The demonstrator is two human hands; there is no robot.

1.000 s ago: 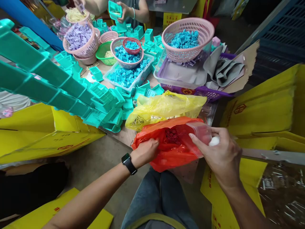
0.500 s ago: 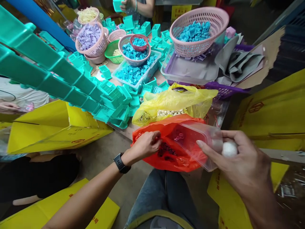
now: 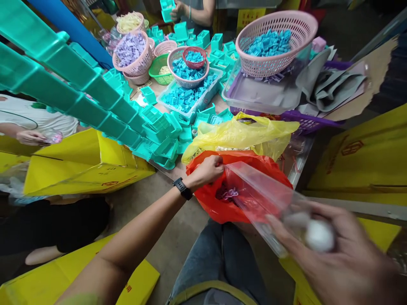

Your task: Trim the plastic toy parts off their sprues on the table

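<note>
- The left hand (image 3: 208, 169), a black watch on its wrist, sits at the mouth of a crumpled orange plastic bag (image 3: 216, 203) at the near edge of the tabletop (image 3: 171, 171). Its fingers are curled and pinched on the bag's rim beside the upper edge of a clear plastic pouch (image 3: 257, 192); which film they grip cannot be told.
- The right hand (image 3: 337, 258), blurred, has its fingers closed around the pouch's lower end, where a small white round object (image 3: 319, 235) shows.
- The pouch stretches between the two hands, its open end over the orange bag, where small dark red and pink plastic pieces (image 3: 226, 194) lie.
- A yellow plastic bag (image 3: 241, 135) touches the orange bag on the far side; pink plastic baskets (image 3: 276, 42) of blue pieces stand farther back.
- A co-worker's hand (image 3: 178, 8) holds a teal plastic part at the table's far end; another person's hand (image 3: 30, 136) shows at the left.
- Risk, as judged: the orange bag overhangs the tabletop edge; a hard pull on its rim could drag it off and spill the pieces onto the floor.
- Risk, as judged: the thin pouch is drawn taut, so the film could slip free and drop the white object.
</note>
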